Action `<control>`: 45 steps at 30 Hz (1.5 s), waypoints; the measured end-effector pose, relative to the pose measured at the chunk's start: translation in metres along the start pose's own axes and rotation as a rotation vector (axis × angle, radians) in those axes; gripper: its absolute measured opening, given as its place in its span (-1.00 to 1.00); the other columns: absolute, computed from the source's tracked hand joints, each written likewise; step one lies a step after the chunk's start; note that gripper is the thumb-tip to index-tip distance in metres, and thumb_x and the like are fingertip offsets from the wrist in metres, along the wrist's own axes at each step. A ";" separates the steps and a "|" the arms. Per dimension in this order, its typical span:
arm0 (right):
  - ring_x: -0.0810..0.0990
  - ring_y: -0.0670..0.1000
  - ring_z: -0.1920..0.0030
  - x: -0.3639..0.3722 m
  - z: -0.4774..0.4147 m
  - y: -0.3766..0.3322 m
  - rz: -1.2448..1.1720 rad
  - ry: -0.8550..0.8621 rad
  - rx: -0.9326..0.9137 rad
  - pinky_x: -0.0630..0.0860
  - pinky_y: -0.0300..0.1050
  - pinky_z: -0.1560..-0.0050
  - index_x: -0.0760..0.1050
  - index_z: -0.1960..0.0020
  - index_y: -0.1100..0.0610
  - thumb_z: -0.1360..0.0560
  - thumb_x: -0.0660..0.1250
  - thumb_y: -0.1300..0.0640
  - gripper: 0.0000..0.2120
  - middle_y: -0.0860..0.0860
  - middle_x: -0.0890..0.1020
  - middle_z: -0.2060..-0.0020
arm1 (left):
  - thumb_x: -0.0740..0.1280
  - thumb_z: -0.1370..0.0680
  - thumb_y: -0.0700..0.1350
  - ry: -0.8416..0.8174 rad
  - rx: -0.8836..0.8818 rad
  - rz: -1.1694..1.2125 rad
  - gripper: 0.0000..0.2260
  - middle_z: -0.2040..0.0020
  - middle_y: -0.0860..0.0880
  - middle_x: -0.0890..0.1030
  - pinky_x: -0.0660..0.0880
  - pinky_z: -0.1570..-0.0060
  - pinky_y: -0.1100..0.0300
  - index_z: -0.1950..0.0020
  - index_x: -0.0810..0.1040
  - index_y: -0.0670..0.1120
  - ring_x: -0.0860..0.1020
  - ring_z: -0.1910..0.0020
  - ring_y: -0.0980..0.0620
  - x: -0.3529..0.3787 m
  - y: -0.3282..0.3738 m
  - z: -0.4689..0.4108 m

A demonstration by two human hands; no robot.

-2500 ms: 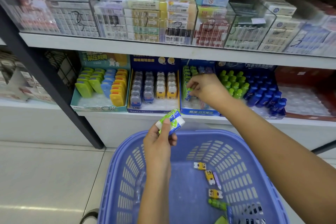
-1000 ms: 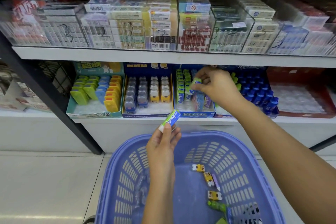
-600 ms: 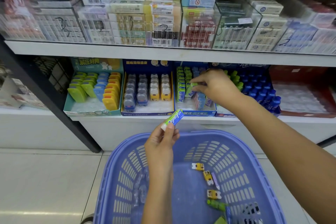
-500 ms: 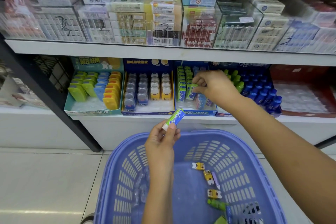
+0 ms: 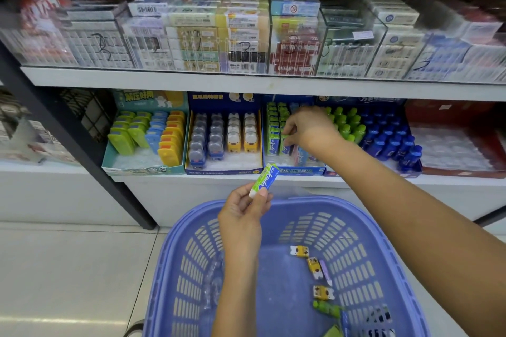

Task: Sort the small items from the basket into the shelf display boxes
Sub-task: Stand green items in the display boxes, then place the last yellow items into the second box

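Observation:
A purple slatted basket (image 5: 175, 260) stands below the shelf. Several small items lie in it, among them yellow ones (image 5: 299, 251) and a green one (image 5: 325, 308). My left hand (image 5: 242, 213) hovers over the basket's far rim and pinches a green-and-blue eraser (image 5: 267, 178) that points up toward the shelf. My right hand (image 5: 306, 128) reaches into the blue display box (image 5: 298, 171) of green-and-blue erasers and pinches one green eraser (image 5: 285, 137) among the upright rows.
On the lower shelf stand a teal box of coloured items (image 5: 145, 139), a blue box of grey and yellow items (image 5: 224, 139), green and blue bottles (image 5: 383, 137) and a red tray (image 5: 454, 145). Clear cases of packets fill the upper shelf (image 5: 246, 79). A black post (image 5: 74, 145) slants at left.
My right hand has moved slightly lower and nearer in the eraser box, still pinching the green eraser. My left hand keeps its eraser in about the same place.

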State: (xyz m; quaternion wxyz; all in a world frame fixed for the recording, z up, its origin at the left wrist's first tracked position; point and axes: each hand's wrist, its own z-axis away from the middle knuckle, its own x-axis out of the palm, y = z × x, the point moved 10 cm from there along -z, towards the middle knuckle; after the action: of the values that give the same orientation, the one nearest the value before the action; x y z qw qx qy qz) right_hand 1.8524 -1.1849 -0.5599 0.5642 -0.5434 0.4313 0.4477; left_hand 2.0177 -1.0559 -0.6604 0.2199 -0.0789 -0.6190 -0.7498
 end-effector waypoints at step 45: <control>0.58 0.13 -0.09 0.142 0.132 0.037 0.147 -0.413 -0.059 0.47 -0.11 -0.03 0.55 -0.12 0.15 -0.39 0.44 0.18 -0.69 0.14 0.61 -0.07 | 0.38 -0.45 -0.28 -0.624 0.044 -1.284 -0.56 -0.27 -0.16 0.55 0.38 -0.20 0.17 -0.33 0.48 -0.18 0.51 -0.24 -0.08 0.036 -0.117 0.010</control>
State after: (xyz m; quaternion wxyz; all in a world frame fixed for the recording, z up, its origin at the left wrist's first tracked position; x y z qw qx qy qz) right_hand 1.8490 -1.0471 -0.7011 0.5904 -0.4237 0.3318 0.6016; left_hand 1.9337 -1.0387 -0.7485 -0.4507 0.0948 -0.5923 -0.6611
